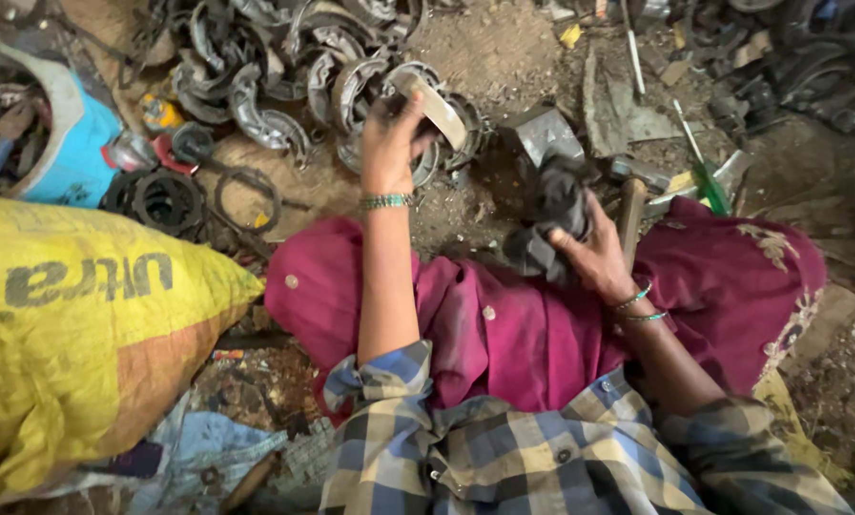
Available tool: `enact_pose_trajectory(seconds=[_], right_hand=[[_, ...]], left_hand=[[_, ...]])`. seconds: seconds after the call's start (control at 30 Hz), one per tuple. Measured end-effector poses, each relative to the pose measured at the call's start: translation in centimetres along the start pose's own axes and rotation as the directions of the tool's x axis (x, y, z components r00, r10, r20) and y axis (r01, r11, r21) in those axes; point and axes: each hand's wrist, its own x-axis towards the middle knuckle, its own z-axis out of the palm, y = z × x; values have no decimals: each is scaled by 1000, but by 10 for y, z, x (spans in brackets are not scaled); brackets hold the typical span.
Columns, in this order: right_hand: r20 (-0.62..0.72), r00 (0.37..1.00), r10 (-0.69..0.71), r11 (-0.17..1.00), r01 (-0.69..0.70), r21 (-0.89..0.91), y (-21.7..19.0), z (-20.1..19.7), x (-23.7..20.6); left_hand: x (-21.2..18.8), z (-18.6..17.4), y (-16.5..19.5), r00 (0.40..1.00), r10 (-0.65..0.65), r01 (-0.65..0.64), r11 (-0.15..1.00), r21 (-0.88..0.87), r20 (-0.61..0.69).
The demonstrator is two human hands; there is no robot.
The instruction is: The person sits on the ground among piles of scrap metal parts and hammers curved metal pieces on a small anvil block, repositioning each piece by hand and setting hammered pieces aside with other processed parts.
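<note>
Left hand (389, 143) is stretched forward, fingers closed on one end of a curved brake shoe (435, 107); most of the shoe sticks out past the grip, over the pile (284, 76) of shoes. Right hand (594, 253) clutches a dark rag (553, 215) (hammer handle (630, 219) just beside it). Risk: an end-only hold lets the shoe pivot and drop onto the pile.
</note>
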Motion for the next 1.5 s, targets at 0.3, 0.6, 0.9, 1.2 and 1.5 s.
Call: enact_pose_trajectory(seconds=[0.3,0.6,0.9,1.2,1.5], right_hand=[[-144,948,-284,952,261,-158,-63,41,42],[-397,906,-147,963,222,150,-73,48,31],[-693,720,35,915,256,312,-44,8,38],[-647,761,49,842,316,436,-36,14,27],[-399,903,-158,965,227,132,22,62,-13]], left_hand=[[-93,86,-7,931,258,-326,906,270,259],[-113,95,16,824,93,-235,953,189,559],[-126,84,55,568,-66,-563,695,446,820],[-152,120,-41,584,170,-702,596,389,794],[-125,100,-36,788,153,-429,832,352,597]])
